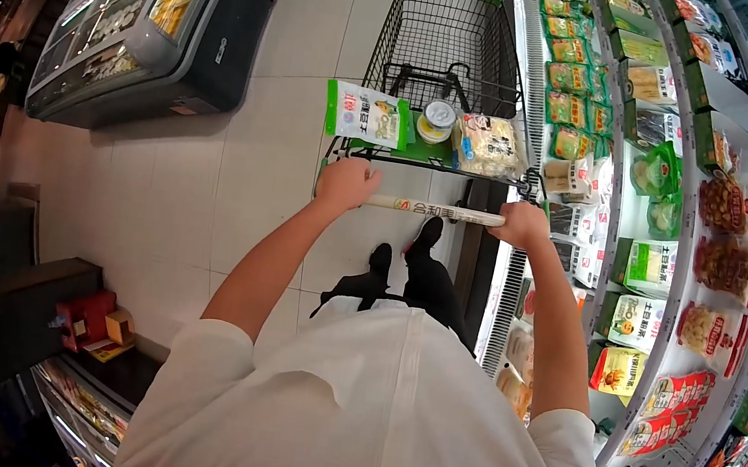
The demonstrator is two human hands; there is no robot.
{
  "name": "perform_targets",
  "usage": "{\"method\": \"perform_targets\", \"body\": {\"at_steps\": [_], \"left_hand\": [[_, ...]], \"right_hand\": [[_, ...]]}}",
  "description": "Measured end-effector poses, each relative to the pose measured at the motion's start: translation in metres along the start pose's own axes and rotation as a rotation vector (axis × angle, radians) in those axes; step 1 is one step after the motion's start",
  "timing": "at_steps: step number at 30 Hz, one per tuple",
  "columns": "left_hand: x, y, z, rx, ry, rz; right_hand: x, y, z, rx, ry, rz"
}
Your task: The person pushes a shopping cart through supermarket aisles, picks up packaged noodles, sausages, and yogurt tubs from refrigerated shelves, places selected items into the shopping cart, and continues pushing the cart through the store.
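Observation:
My left hand (347,183) is wrapped round the left end of the shopping cart's pale handle (435,210). Round the right end of the same bar closes my right hand (523,225). Ahead of the handle stretches the black wire shopping cart (443,29) with green corners. Its near shelf carries a green-and-white packet (368,115) on the left, a round white-lidded tub (436,119) in the middle and a clear bag of pale food (490,145) on the right. The main basket beyond shows bare wire.
A refrigerated shelf (627,223) full of packaged foods runs close along the right. A grey chest freezer (160,18) with a glass top stands at upper left. Pale floor tiles (169,184) lie between. At lower left, red and yellow boxes (97,326) rest on a dark counter.

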State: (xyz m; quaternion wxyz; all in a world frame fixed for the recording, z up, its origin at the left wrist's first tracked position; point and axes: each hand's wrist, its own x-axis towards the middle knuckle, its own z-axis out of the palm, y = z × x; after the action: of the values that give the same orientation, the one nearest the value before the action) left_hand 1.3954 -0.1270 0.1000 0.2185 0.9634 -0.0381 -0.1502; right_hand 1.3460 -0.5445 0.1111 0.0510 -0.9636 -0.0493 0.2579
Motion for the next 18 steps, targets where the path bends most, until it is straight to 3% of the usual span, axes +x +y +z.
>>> {"method": "perform_targets", "body": {"at_steps": [7, 10, 12, 16, 18], "left_hand": [[0.026, 0.014, 0.006, -0.039, 0.016, -0.012], [0.029, 0.027, 0.003, -0.261, 0.034, -0.090], [0.034, 0.031, 0.012, -0.579, 0.251, -0.099], [0.070, 0.018, 0.061, -0.582, 0.390, -0.036], [0.093, 0.020, 0.080, -0.829, 0.440, -0.137]], "right_hand": [[0.022, 0.026, -0.019, 0.039, 0.047, -0.060], [0.026, 0.035, -0.020, 0.070, 0.097, -0.079], [0.023, 0.037, -0.020, 0.081, 0.097, -0.076], [0.024, 0.041, -0.017, 0.108, 0.191, -0.146], [0.028, 0.043, -0.011, 0.130, 0.197, -0.162]]}}
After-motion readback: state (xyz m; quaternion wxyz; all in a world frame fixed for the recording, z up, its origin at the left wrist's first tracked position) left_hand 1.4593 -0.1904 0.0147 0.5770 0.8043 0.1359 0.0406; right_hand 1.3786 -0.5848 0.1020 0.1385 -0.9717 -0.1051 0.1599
